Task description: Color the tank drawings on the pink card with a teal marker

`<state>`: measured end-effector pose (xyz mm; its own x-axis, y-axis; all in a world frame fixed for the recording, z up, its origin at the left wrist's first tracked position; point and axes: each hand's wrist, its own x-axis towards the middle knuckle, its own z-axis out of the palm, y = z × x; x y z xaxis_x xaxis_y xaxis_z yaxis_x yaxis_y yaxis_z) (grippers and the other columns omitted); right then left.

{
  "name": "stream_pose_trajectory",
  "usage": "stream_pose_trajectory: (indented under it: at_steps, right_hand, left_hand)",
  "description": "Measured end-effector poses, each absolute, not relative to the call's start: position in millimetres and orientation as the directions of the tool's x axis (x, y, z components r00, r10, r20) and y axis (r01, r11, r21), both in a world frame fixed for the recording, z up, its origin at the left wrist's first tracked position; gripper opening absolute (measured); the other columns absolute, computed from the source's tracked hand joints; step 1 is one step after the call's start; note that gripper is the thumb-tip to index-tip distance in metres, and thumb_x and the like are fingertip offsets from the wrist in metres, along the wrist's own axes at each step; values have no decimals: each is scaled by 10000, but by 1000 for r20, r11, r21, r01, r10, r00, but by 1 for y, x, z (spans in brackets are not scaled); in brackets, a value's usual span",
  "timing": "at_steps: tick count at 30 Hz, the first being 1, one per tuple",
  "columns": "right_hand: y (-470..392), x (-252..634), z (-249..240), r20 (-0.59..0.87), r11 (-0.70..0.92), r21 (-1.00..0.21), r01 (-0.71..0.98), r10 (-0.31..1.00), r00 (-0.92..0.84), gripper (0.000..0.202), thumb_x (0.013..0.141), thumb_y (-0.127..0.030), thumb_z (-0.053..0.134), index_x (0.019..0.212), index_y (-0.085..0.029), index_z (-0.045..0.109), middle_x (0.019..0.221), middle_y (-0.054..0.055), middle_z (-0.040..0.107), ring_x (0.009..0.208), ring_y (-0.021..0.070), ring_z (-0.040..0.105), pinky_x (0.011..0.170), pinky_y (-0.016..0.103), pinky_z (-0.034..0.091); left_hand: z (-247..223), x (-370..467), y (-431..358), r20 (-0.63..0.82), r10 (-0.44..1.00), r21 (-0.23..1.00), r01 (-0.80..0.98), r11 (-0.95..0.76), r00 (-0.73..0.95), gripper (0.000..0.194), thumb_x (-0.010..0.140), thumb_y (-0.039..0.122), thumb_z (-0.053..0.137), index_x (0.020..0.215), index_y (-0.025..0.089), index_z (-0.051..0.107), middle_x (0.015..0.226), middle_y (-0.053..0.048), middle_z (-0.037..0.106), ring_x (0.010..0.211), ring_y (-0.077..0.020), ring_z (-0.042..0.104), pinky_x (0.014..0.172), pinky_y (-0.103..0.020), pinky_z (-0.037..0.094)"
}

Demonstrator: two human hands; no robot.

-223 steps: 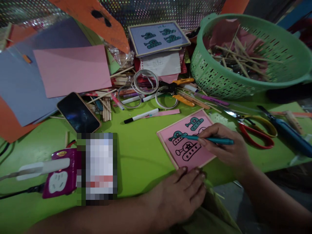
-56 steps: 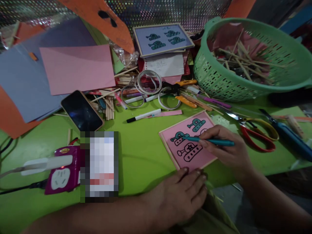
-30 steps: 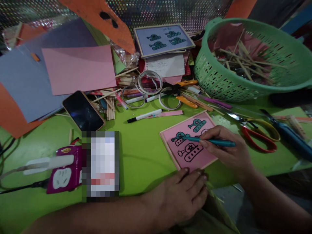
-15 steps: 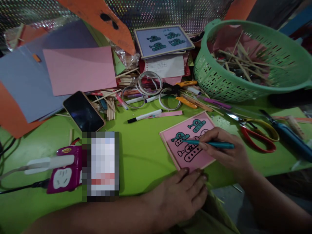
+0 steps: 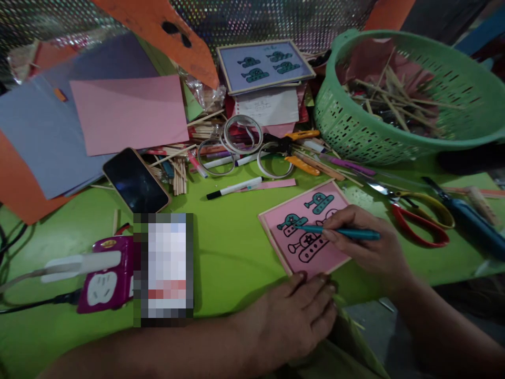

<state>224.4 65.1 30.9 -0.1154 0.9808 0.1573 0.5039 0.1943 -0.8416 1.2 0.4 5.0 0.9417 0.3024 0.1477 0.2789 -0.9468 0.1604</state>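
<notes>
A pink card [image 5: 282, 247] with a thin wooden stick border lies at the table's front edge. It carries black-outlined tank drawings; the upper ones are filled in teal, the lower left one is uncoloured, and another is partly covered by my fingers. My right hand [image 5: 361, 242] pinches a teal marker [image 5: 355, 232], its tip down on the left-hand drawing in the second row. My left hand [image 5: 298, 310] lies palm down at the card's near edge, fingers stretched out and fingertips against the border.
Behind the card lie a black-capped marker [image 5: 234, 188], tape rolls [image 5: 242, 134] and orange-handled pliers [image 5: 302, 152]. Scissors [image 5: 422, 226] and a teal tool [image 5: 473, 226] are on the right, below a green basket [image 5: 374, 137]. A phone [image 5: 136, 181] and purple power strip [image 5: 106, 273] sit left.
Hardly anything differs. The marker tip remains on the same drawing, and both hands keep their places.
</notes>
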Motion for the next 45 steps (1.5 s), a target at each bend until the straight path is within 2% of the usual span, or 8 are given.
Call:
stream_pose_trajectory:
  at_steps: [4, 14, 24, 35, 40, 45]
  right_hand:
    - [66, 224, 31, 157, 194, -842, 504, 981, -117, 107, 851, -296, 785, 797, -248, 705, 701, 17, 724, 585, 171, 664, 514, 276, 539]
    - [66, 226, 30, 198, 241, -831, 501, 970, -139, 99, 863, -241, 752, 784, -247, 693, 676, 4, 702, 547, 155, 637, 499, 264, 510]
    - [66, 225, 33, 208, 225, -829, 512, 974, -91, 116, 833, -181, 743, 783, -260, 673, 668, -10, 707, 541, 157, 648, 493, 258, 513]
    - [65, 228, 28, 214, 247, -820, 516, 969, -125, 107, 876, -202, 749, 829, -272, 684, 682, -22, 705, 534, 143, 628, 490, 245, 504]
    - [68, 226, 30, 209, 250, -817, 520, 968, -136, 96, 870, -229, 759, 816, -253, 682, 677, -6, 709, 536, 153, 640, 484, 255, 509]
    - [68, 225, 29, 219, 268, -822, 503, 963, -155, 95, 858, -191, 750, 821, -247, 683, 692, -8, 713, 553, 147, 647, 498, 247, 510]
  left_hand:
    - [5, 1, 1, 126, 284, 167, 261, -951, 951, 419, 1089, 249, 445, 1472, 195, 608, 1603, -85, 544, 1429, -222, 547, 1149, -396, 396]
    - [7, 1, 1, 145, 295, 156, 273, -949, 944, 433, 1105, 219, 376, 1461, 215, 623, 1571, -38, 583, 1412, -203, 567, 1137, -371, 408]
    - [0, 2, -3, 199, 337, 159, 309, -938, 920, 411, 1099, 239, 417, 1445, 224, 638, 1564, -35, 591, 1416, -201, 557, 1155, -379, 392]
    - [3, 2, -1, 165, 315, 165, 289, -943, 935, 420, 1103, 231, 398, 1461, 208, 617, 1564, -41, 590, 1411, -203, 567, 1152, -376, 414]
    - [4, 3, 0, 111, 280, 162, 261, -952, 954, 446, 1108, 225, 374, 1503, 190, 577, 1607, -71, 541, 1423, -219, 558, 1134, -390, 426]
    - [5, 2, 0, 113, 280, 142, 263, -954, 953, 456, 1104, 208, 363, 1500, 199, 587, 1594, -58, 559, 1421, -212, 561, 1134, -387, 423]
